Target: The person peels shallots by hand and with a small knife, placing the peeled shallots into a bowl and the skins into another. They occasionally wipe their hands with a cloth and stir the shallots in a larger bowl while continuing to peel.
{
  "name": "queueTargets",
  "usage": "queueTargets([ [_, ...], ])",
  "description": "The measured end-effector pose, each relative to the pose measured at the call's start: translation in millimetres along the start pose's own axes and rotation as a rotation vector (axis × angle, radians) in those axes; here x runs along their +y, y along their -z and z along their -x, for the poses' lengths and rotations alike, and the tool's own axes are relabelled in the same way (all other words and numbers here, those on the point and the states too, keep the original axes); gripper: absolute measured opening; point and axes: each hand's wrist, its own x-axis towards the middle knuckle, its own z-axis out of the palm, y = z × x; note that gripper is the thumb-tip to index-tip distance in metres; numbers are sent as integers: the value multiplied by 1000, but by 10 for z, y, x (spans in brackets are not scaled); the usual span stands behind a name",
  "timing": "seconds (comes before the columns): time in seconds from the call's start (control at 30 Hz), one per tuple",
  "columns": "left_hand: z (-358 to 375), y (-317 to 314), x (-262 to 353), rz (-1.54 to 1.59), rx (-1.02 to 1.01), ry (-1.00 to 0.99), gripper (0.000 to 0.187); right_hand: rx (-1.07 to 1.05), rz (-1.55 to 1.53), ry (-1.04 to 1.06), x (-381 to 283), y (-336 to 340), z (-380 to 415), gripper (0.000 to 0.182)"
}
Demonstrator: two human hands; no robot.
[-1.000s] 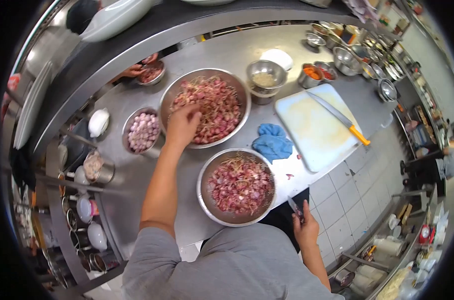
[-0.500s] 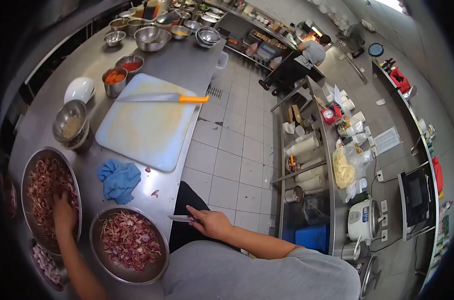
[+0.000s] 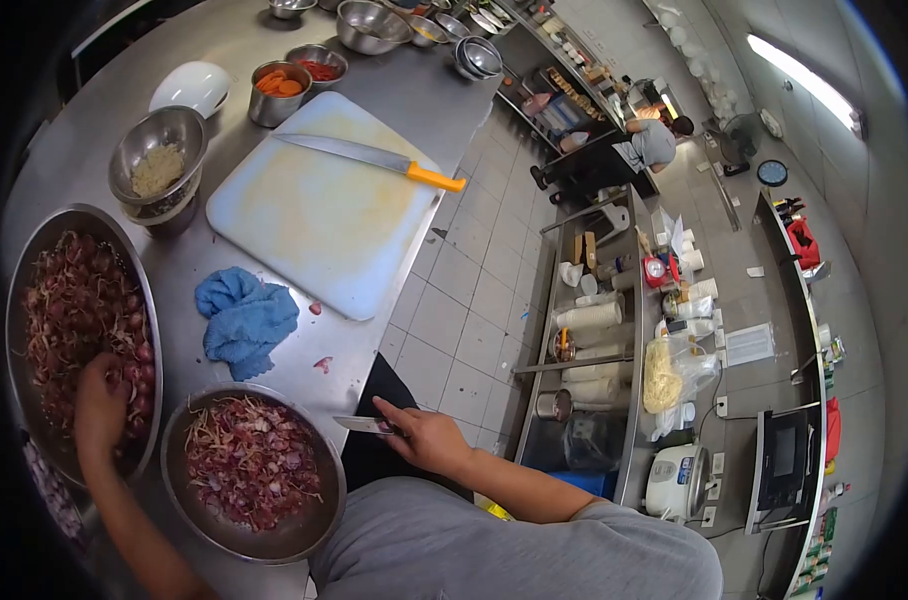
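My left hand (image 3: pixel 102 405) reaches into a large steel bowl (image 3: pixel 146 262) of small red onions (image 3: pixel 74 290); its fingers are curled among them, and what they hold is hidden. My right hand (image 3: pixel 424 437) is wrapped round a small knife (image 3: pixel 364 424), its blade pointing left past the table's edge. Between the hands stands a second steel bowl (image 3: pixel 324 500) with onion skins and trimmings (image 3: pixel 249 460). A crumpled blue cloth (image 3: pixel 244 322) lies above that bowl, beside a white cutting board (image 3: pixel 324 220) carrying a large knife with an orange handle (image 3: pixel 436 178).
A steel bowl of chopped garlic (image 3: pixel 158 170), a pot of sliced carrots (image 3: pixel 279 85) and more bowls stand farther back on the table. To the right are shelves, a rice cooker (image 3: pixel 676 482) and a microwave (image 3: pixel 782 460). Another person (image 3: pixel 654 145) bends at the far counter.
The view has turned and shifted, so the table items appear displaced. My left hand is still in the onion bowl, with its fingers more curled. My right hand still holds the small knife.
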Motion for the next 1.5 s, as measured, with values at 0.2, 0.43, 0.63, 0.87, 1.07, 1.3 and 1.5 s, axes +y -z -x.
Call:
queueTargets([
  [0.2,-100,69,51,29,178,-129,39,62,-20,29,-17,81,-108,57],
  [0.43,-110,17,214,93,282,-228,53,103,-42,13,131,136,-79,61],
  [0.63,-80,103,187,42,358,-79,31,48,-46,-60,156,165,-26,62],
  [0.87,-146,-62,-71,-588,661,-262,43,41,-40,-45,227,196,-130,62],
  [1.07,-380,758,-1238,-239,409,26,49,84,-62,-34,267,242,-158,59],
  [1.3,-817,898,-1491,-10,161,-57,49,93,-59,12,163,259,-189,57],
  [1.5,-809,824,-1504,376,-120,91,34,97,-80,-2,115,312,-87,55],
])
